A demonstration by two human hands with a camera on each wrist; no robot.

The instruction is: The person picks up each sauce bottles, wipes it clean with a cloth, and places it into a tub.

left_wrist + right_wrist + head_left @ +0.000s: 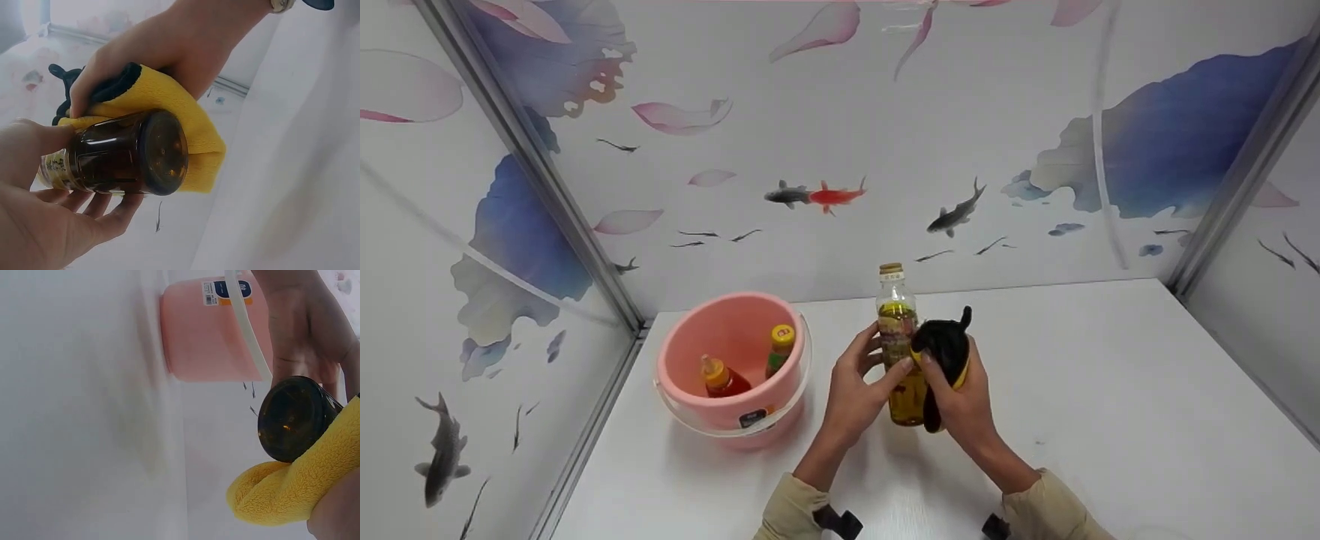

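Note:
My left hand (859, 386) grips a clear bottle of yellow-green oil (909, 401), fingers curled round its left side and thumb across the front. The bottle has a gold cap and is held nearly upright above the table; its round base shows in both wrist views. In my right hand (964, 397) is a folded cloth (949, 341), black on one face and fluffy yellow on the other. The yellow face of the cloth (185, 121) lies against the bottle's side in the left wrist view. A black loop sticks up from the cloth's top.
A pink bucket (671, 352) with a white handle stands to the left on the white table (1110, 420). Inside it are a yellow-capped bottle (782, 339) and a bottle of red sauce (724, 379) with a nozzle. Printed panels (697, 262) surround the table.

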